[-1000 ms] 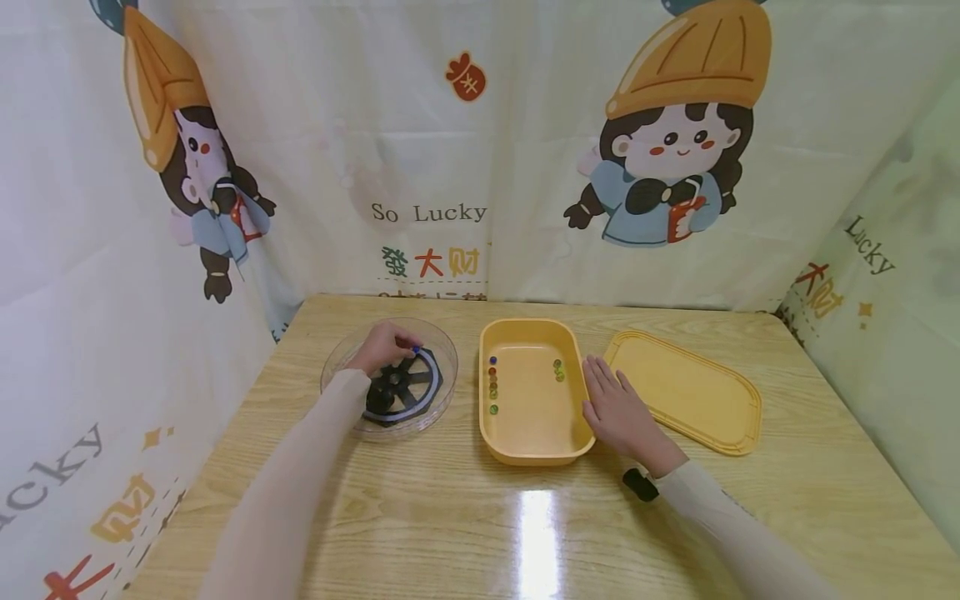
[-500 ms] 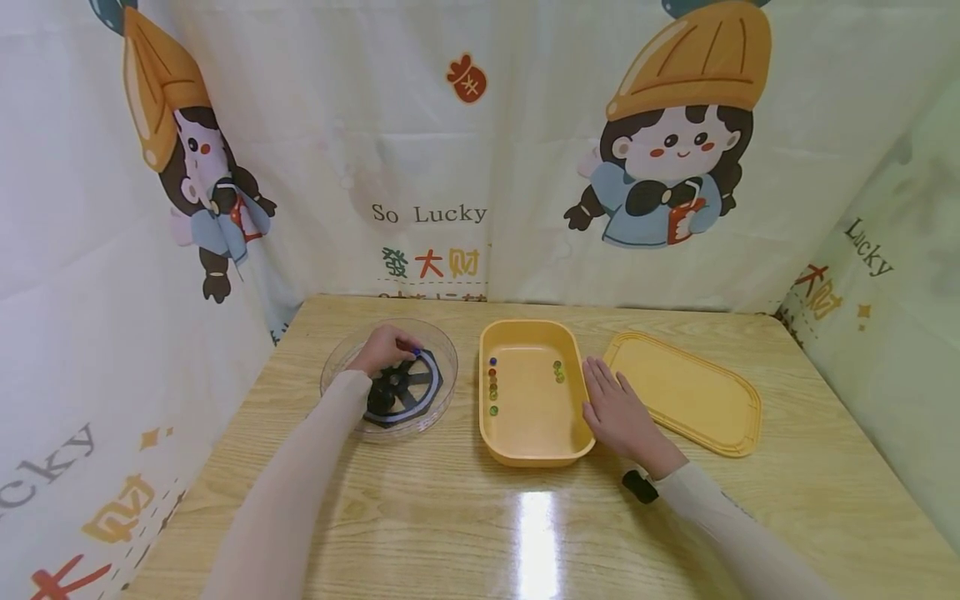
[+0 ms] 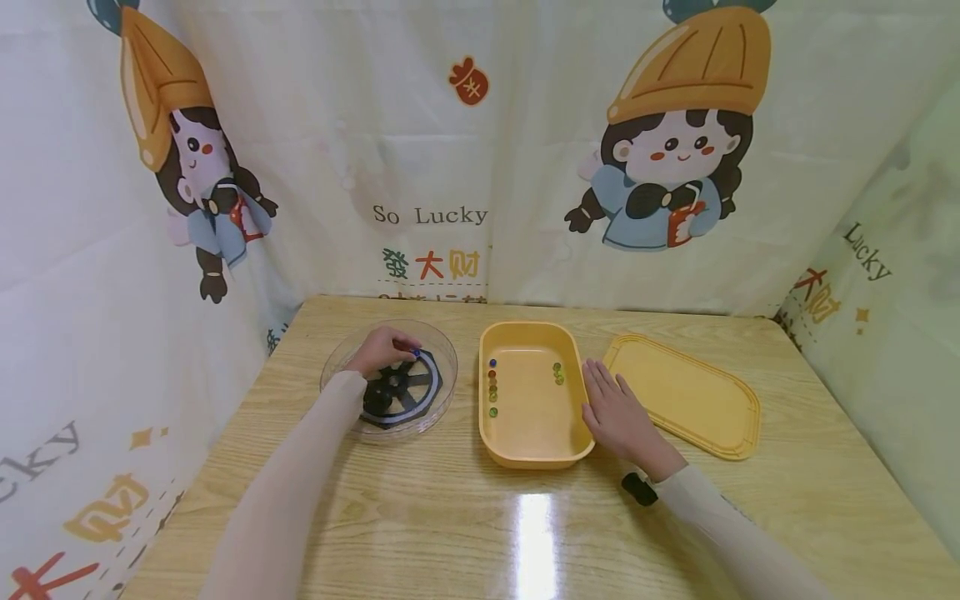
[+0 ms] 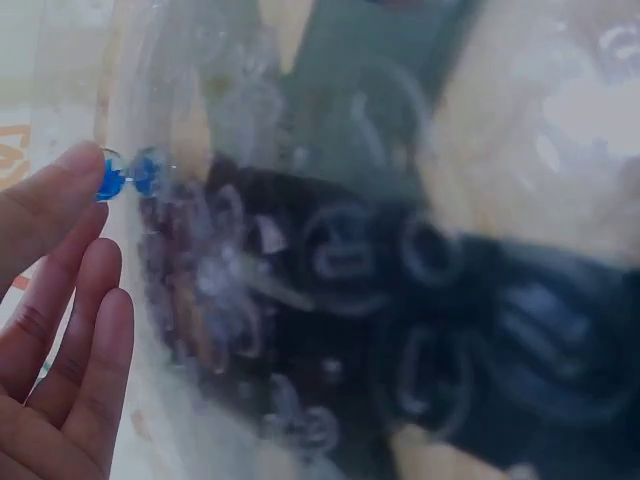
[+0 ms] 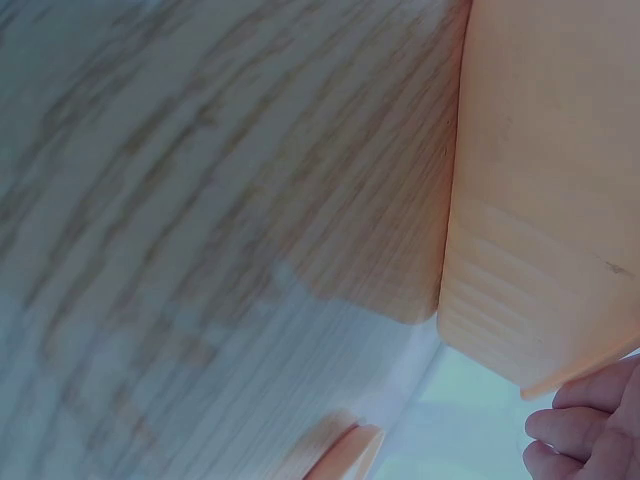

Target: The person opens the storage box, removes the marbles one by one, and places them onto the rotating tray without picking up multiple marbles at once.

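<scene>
My left hand (image 3: 386, 350) pinches a small blue glass marble (image 4: 112, 178) between thumb and fingertips. It is at the side of a clear round container (image 3: 450, 392), with a second blue spot like a reflection beside it in the left wrist view. Through the clear plastic shows a black spoked wheel-like part (image 3: 405, 387). My right hand (image 3: 618, 412) rests against the right rim of a yellow plastic bin (image 3: 536, 450), fingers straight. Along the bin's left side lie several marbles in a row, including a blue marble (image 3: 492, 363). Green marbles (image 3: 558, 375) lie near its right side.
A flat yellow lid (image 3: 686, 396) lies on the wooden table (image 3: 420, 517) right of the bin. Behind the table hangs a printed curtain (image 3: 525, 167), with more of it on both sides. A black band (image 3: 639, 489) is at my right wrist.
Both hands hold their places, and the blue marble stays pinched at the clear container. Only the head view has shifted slightly.
</scene>
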Available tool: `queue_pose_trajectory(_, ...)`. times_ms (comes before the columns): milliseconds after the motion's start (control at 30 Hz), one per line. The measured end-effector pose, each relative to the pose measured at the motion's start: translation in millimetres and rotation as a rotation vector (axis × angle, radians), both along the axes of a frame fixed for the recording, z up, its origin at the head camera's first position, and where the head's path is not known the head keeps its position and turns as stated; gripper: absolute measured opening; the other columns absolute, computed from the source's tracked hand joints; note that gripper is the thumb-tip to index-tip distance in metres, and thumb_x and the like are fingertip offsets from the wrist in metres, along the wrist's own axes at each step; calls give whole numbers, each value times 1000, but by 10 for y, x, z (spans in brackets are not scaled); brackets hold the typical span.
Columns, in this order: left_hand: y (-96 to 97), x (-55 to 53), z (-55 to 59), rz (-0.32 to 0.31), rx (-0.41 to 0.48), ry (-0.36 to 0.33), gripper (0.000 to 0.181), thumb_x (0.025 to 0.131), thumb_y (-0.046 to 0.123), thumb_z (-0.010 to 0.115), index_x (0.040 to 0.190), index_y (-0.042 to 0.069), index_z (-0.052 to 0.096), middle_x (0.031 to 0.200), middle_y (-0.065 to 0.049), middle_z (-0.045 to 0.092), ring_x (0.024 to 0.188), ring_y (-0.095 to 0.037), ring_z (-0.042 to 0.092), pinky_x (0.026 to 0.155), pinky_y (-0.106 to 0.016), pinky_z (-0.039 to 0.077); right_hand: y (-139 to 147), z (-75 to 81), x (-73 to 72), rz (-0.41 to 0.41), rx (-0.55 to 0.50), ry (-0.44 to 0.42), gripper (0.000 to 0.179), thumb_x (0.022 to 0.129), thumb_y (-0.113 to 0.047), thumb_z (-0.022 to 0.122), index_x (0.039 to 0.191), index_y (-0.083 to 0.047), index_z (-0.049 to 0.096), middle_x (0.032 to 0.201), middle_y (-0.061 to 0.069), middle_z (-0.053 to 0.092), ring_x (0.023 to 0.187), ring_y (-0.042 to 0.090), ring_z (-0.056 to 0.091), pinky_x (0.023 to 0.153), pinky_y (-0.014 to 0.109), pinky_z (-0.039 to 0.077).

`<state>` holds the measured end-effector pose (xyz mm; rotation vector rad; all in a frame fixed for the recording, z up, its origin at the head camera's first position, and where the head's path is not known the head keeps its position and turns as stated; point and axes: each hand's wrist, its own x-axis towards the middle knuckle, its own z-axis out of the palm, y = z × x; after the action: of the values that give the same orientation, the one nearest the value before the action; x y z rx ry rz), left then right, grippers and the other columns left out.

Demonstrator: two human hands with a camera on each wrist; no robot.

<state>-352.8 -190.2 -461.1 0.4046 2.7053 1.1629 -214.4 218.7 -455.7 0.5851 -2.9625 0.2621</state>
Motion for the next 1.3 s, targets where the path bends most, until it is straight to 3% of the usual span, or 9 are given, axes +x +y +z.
queue_pose_trajectory(200,9,-13,64,20,28,-7,28,84,18,70,111,8,70,110,-11,69,99,-24,63,81,-35,53,4,-8,1,-1,1,1,60,96,-20,43,145,8,23,152,24,25,142,38,22,112,56,20)
queue_pose_trajectory(300,51,19,153,25,43,-12,29,85,19,69,113,11,69,114,-10,68,104,-25,61,88,-40,51,7,-7,5,-1,3,-1,60,96,-20,43,145,8,23,152,24,24,142,38,22,112,56,20)
queue_pose_trajectory(467,175,110,372,8,71,37,30,87,18,67,115,11,68,119,-9,66,108,-25,60,92,-42,49,2,9,12,-1,9,-2,60,96,-20,43,145,9,23,152,24,24,142,39,22,112,56,21)
queue_pose_trajectory(733,536,238,737,-72,116,175,32,85,18,69,114,6,67,116,-11,67,103,-25,62,92,-39,50,1,15,14,-4,11,-6,60,96,-19,42,145,9,22,153,23,23,142,39,22,112,56,21)
queue_pose_trajectory(900,863,322,898,-145,144,216,32,84,16,70,114,5,68,115,-10,67,103,-24,62,92,-35,50,2,13,18,-3,10,-7,60,96,-20,42,144,9,23,152,24,23,142,39,22,112,56,20)
queue_pose_trajectory(1067,1198,380,940,-221,153,225,32,83,15,71,114,6,68,114,-10,68,101,-22,62,93,-34,50,-5,20,24,-3,5,-10,59,96,-20,42,145,8,23,153,23,23,142,38,22,112,56,20)
queue_pose_trajectory(1300,1649,433,860,-286,187,222,32,83,13,70,114,5,68,113,-10,68,103,-27,63,94,-39,49,-5,34,36,-2,-5,17,59,96,-19,44,144,9,25,151,25,26,141,39,24,111,57,22)
